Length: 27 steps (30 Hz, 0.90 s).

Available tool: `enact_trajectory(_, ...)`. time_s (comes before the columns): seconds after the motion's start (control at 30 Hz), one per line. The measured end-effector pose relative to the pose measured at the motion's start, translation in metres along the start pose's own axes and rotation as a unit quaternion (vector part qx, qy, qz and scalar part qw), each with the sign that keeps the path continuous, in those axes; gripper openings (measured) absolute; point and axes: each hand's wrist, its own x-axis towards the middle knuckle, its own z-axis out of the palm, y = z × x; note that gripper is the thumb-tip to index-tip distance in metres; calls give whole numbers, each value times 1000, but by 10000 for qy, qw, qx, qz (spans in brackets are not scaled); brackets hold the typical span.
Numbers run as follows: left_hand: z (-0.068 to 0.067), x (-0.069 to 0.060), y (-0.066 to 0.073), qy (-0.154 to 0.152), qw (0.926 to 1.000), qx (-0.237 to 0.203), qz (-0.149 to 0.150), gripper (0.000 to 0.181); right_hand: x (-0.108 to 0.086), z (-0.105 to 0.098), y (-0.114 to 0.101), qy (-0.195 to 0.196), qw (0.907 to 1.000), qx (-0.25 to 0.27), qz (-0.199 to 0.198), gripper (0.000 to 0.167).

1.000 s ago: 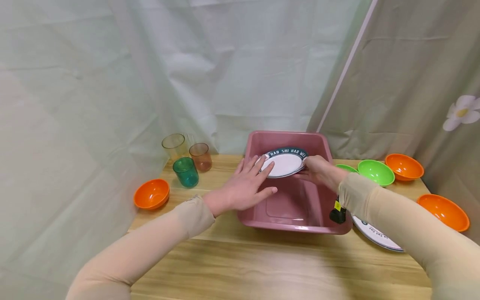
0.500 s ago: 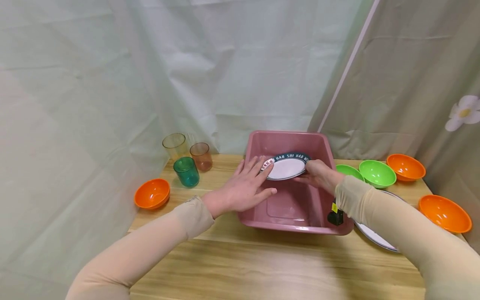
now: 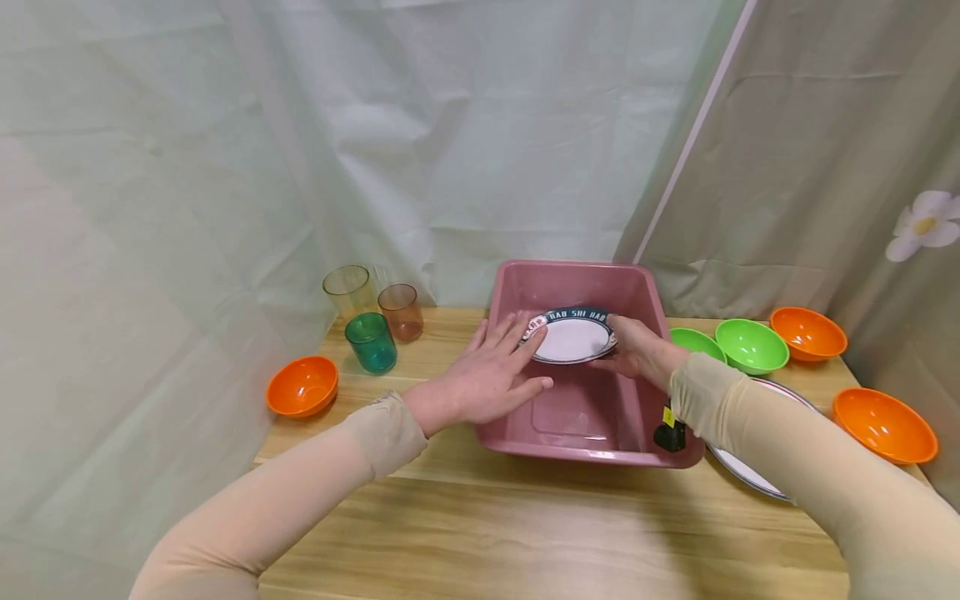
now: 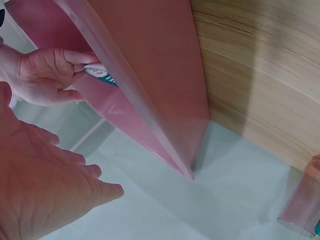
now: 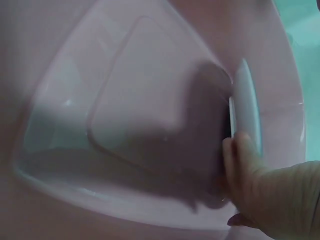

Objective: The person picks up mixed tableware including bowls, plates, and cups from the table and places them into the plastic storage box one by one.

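A small oval white plate (image 3: 573, 342) with a dark green lettered rim is tilted inside the pink basin (image 3: 588, 457), towards its back. My right hand (image 3: 641, 350) pinches the plate's right edge between thumb and fingers; in the right wrist view the plate (image 5: 247, 110) appears nearly edge-on above the basin floor. Over the basin's left rim, my left hand (image 3: 491, 375) is held with its fingers straight and spread, overlapping the plate's left end in the head view. The left wrist view shows that left hand (image 4: 45, 175) holding nothing, apart from the plate.
To the left stand a yellow glass (image 3: 348, 292), a pink glass (image 3: 402, 313), a green glass (image 3: 372, 343) and an orange bowl (image 3: 303, 387). Right of the basin are a green bowl (image 3: 752, 346), another beside it, two orange bowls and a large plate (image 3: 750, 471) partly behind my sleeve.
The plate and my right hand have moved slightly lower and nearer to me within the basin. My left hand stays in the same place.
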Motion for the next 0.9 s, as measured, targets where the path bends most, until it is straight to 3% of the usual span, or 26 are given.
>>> enact_trajectory(0.17,0,0,1,-15,10000,35,-11,81,11,-10,4,143,9996,141,176,62)
enact_trajectory(0.27,1,0,1,-22,10000,82,1,81,13,-14,6,150,9998,-56,144,66)
enact_trajectory(0.57,5,1,2,13,9999,150,50,81,-9,-6,8,314,9989,-349,48,69)
enact_trajectory(0.9,8,1,3,-68,9998,171,47,80,-10,-8,9,365,9984,-398,164,71)
